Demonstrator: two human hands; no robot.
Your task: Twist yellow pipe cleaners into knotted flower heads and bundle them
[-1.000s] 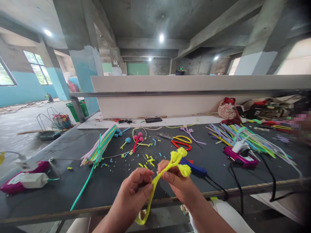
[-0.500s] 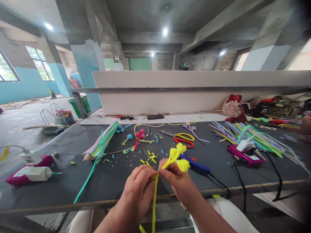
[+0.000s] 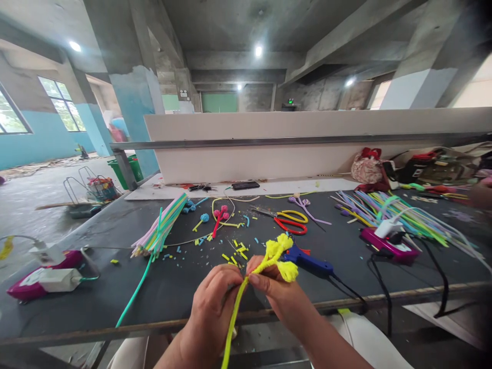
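A yellow pipe-cleaner piece (image 3: pixel 277 252) with several puffy buds is pinched at its stem by my right hand (image 3: pixel 282 294). My left hand (image 3: pixel 215 302) is closed round the yellow stems just beside the right fingertips. One long yellow strand (image 3: pixel 231 328) hangs down past the front edge of the table. A blue glue gun (image 3: pixel 309 261) lies right behind my right hand, with red-and-yellow scissors (image 3: pixel 291 221) beyond it. Short yellow offcuts (image 3: pixel 240 249) are scattered behind my hands.
Bundles of pastel pipe cleaners lie at the left (image 3: pixel 163 223) and right (image 3: pixel 407 215). Magenta power strips (image 3: pixel 390 246) with black cables sit on the dark table (image 3: pixel 96 302). Pink (image 3: pixel 220 218) and blue bud pieces lie mid-table. A person's hand (image 3: pixel 482 192) shows at the far right.
The long yellow strand has swung to the left below my hands. Both hands have shifted slightly, still together at the stem, and the budded piece has moved a little left.
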